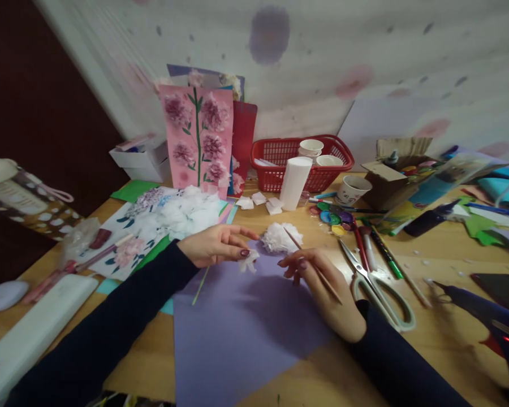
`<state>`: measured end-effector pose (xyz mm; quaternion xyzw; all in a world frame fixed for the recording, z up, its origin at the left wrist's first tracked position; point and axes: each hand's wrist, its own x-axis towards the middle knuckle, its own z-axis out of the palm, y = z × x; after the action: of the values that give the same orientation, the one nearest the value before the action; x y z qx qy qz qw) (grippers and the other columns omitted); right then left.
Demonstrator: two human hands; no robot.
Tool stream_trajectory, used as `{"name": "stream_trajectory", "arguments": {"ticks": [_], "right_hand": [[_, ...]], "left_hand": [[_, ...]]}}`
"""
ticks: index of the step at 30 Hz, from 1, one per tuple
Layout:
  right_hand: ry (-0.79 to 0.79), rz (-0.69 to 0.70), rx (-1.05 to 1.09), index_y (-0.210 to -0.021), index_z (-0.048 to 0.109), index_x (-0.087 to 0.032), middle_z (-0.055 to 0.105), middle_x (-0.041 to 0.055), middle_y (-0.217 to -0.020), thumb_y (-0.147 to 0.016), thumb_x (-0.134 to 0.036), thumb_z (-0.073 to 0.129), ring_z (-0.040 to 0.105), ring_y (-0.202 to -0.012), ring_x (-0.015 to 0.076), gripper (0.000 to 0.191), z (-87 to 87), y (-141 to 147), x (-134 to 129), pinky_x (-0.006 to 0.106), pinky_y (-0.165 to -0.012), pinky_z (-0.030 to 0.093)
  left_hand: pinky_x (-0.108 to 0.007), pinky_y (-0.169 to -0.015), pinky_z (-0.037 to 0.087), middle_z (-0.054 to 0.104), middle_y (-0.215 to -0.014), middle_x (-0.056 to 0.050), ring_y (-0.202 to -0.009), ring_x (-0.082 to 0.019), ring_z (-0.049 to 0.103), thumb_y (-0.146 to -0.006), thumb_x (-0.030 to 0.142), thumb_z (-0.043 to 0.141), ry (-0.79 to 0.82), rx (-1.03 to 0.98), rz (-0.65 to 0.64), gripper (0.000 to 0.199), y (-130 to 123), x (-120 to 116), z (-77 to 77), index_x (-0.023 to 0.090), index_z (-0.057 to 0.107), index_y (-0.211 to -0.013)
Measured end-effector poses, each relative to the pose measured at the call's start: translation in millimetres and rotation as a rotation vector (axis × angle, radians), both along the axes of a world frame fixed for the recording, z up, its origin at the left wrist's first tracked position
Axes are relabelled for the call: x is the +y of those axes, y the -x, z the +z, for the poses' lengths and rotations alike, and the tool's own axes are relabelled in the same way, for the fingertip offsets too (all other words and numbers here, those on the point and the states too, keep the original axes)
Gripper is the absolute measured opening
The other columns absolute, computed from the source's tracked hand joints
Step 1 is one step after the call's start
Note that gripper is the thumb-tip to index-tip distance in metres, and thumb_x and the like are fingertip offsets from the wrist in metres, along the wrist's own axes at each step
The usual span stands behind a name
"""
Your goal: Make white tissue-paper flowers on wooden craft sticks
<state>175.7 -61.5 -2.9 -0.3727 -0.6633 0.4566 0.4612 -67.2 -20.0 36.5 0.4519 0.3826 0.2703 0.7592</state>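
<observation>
My left hand (216, 244) pinches a small crumpled piece of white tissue paper (249, 261) between thumb and fingers, above a purple sheet of paper (237, 339). In my right hand (324, 285) a thin wooden stick (322, 277) rests across the fingers, its upper tip pointing up and left. Just beyond both hands a fluffy white tissue flower (280, 238) lies at the sheet's far edge. A narrow green strip (201, 285) sits on the sheet below my left hand.
Scissors (375, 291) lie right of my right hand, with a glue gun (487, 316) farther right. Behind are a red basket (275, 148), a white roll (296, 183), small white paper squares (258, 199) and a paper cup (353, 191). A pink flower picture (199, 138) stands at the back.
</observation>
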Motion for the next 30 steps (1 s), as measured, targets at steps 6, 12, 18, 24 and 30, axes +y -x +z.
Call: {"name": "stream_trajectory", "arguments": {"ticks": [6,12,18,24,30], "right_hand": [[-0.026,0.034,0.046,-0.089,0.053,-0.023,0.063,0.0021,-0.088,-0.078,-0.028,0.070,0.063,-0.074,0.0141,0.021,2.0,17,-23,0.028,-0.067,0.054],[0.002,-0.030,0.112,-0.081,0.048,-0.022,0.061,0.0015,-0.084,-0.084,-0.026,0.061,0.061,-0.073,0.0136,0.014,-4.5,14,-23,0.028,-0.069,0.051],[-0.006,-0.027,0.137,-0.081,0.046,-0.023,0.061,0.0024,-0.087,-0.083,-0.025,0.063,0.060,-0.079,0.0155,0.017,-2.9,15,-23,0.030,-0.074,0.049],[0.032,0.010,0.084,-0.085,0.047,-0.023,0.058,0.0021,-0.087,-0.082,-0.026,0.062,0.057,-0.076,0.0149,0.016,-6.3,13,-23,0.030,-0.072,0.048],[0.072,-0.036,0.084,-0.080,0.046,-0.022,0.058,0.0014,-0.084,-0.082,-0.025,0.062,0.058,-0.073,0.0144,0.017,-4.5,12,-23,0.029,-0.069,0.047]], "left_hand": [[-0.022,-0.067,0.044,0.070,-0.083,-0.004,-0.072,-0.011,0.065,-0.059,0.019,0.086,0.219,-0.264,0.242,0.047,-39,-40,-30.7,0.014,0.063,-0.099],[-0.021,-0.063,0.041,0.066,-0.083,-0.001,-0.072,-0.010,0.061,-0.058,0.011,0.083,0.203,-0.344,0.275,0.050,-46,-42,-36.4,0.016,0.064,-0.104],[-0.021,-0.067,0.044,0.064,-0.079,0.001,-0.070,-0.009,0.061,-0.060,0.008,0.079,0.212,-0.361,0.256,0.048,-40,-41,-43.5,0.016,0.062,-0.104],[-0.024,-0.070,0.050,0.066,-0.083,0.000,-0.076,-0.013,0.064,-0.061,0.007,0.080,0.110,-0.301,0.267,0.052,-40,-43,-41.7,0.017,0.060,-0.108],[-0.028,-0.075,0.052,0.066,-0.085,-0.002,-0.076,-0.014,0.066,-0.063,0.011,0.080,0.101,-0.264,0.292,0.048,-35,-42,-42.1,0.016,0.060,-0.107]]}}
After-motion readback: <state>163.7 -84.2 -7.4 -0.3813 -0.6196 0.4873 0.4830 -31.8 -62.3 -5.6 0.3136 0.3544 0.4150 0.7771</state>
